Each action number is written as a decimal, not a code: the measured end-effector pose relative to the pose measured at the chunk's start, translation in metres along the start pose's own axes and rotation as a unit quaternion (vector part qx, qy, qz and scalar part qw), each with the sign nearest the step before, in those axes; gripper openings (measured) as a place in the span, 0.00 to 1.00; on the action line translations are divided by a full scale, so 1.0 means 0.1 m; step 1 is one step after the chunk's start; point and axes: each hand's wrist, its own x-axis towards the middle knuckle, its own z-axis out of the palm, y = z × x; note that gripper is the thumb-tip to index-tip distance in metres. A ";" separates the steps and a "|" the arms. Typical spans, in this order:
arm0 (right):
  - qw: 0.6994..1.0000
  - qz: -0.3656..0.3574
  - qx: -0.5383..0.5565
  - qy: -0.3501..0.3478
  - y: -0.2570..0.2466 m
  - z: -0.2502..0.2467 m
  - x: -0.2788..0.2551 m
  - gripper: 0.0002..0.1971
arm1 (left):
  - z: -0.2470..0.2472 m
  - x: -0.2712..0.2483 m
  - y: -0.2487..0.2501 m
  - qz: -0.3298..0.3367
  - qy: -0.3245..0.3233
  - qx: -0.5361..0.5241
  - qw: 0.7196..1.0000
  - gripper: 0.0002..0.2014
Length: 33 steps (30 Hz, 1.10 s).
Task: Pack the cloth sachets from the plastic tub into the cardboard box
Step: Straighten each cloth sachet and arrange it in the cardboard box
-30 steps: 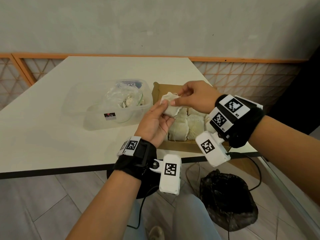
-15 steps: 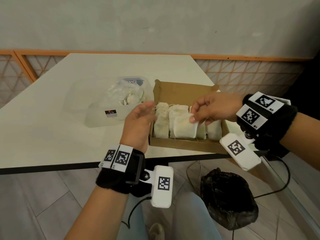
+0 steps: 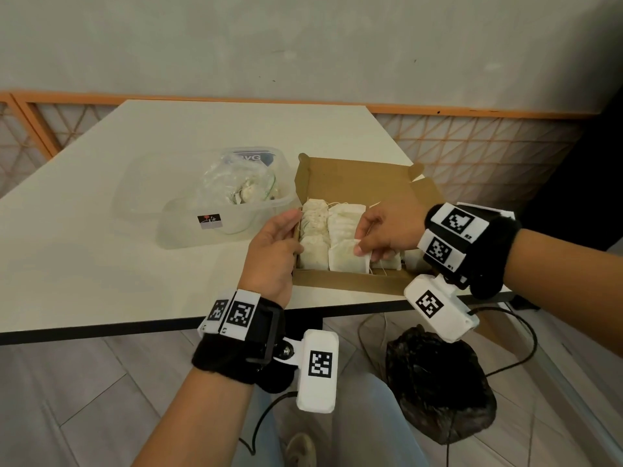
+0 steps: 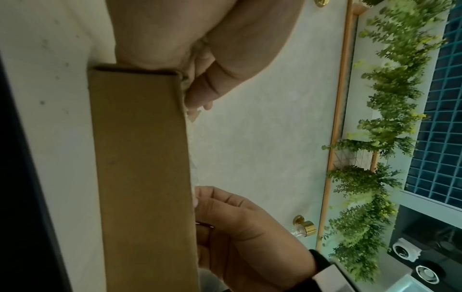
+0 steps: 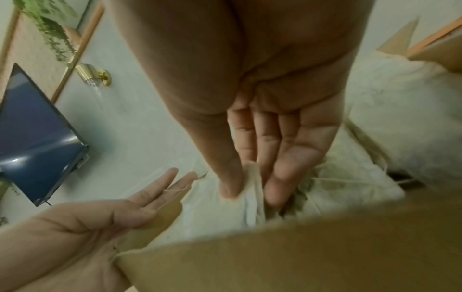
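Note:
An open cardboard box (image 3: 347, 285) near the table's front edge holds several white cloth sachets in rows. My right hand (image 3: 362, 248) pinches the top edge of one sachet (image 3: 347, 264), which stands in the box's front row; the right wrist view shows thumb and fingers (image 5: 230, 187) closed on its cloth (image 5: 220, 213). With its fingers straight, my left hand (image 3: 298, 230) rests against the box's left wall and holds nothing. Left of the box, the clear plastic tub (image 3: 175, 227) contains a crumpled plastic bag (image 3: 242, 187) with a few sachets inside.
The white table (image 3: 101, 264) runs left and back from the tub. A black bag (image 3: 438, 389) and cables lie on the floor under the table's front edge. The box's lid flap (image 3: 426, 193) stands open at the back right.
Both hands held the sachet above the box a second ago. My right hand has lowered it into the front row; my left hand let go and moved to the box's left wall.

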 end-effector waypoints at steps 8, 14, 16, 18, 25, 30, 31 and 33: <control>0.994 -0.079 -0.073 0.033 -0.04 0.11 -0.24 0.06 | 0.00 0.00 0.00 -0.005 0.009 0.012 1.000 0.27; 0.993 -0.073 -0.042 0.081 -0.02 -0.03 -0.24 0.05 | -0.01 -0.10 0.09 0.019 0.039 0.084 0.996 0.20; 0.990 -0.072 0.060 0.108 -0.06 -0.28 -0.29 0.04 | -0.03 -0.15 0.28 0.048 0.036 0.116 0.991 0.16; 0.976 -0.077 0.151 0.135 -0.14 -0.49 -0.33 0.04 | -0.03 -0.17 0.58 0.081 0.024 0.117 0.990 0.14; 0.979 -0.138 0.139 0.057 -0.66 -0.22 -0.09 0.04 | -0.20 0.49 1.50 -0.014 0.072 0.145 0.987 0.06; 0.974 -0.211 0.033 0.081 -1.03 0.22 0.21 0.10 | -0.43 0.74 1.54 -0.105 0.128 0.314 0.935 0.27; 0.973 -0.216 0.011 0.081 -1.09 0.29 0.26 0.11 | -0.43 0.75 1.52 -0.112 0.129 0.350 0.921 0.28; 0.974 -0.213 -0.020 0.071 -1.17 0.38 0.34 0.13 | -0.48 0.80 1.43 -0.123 0.120 0.399 0.901 0.28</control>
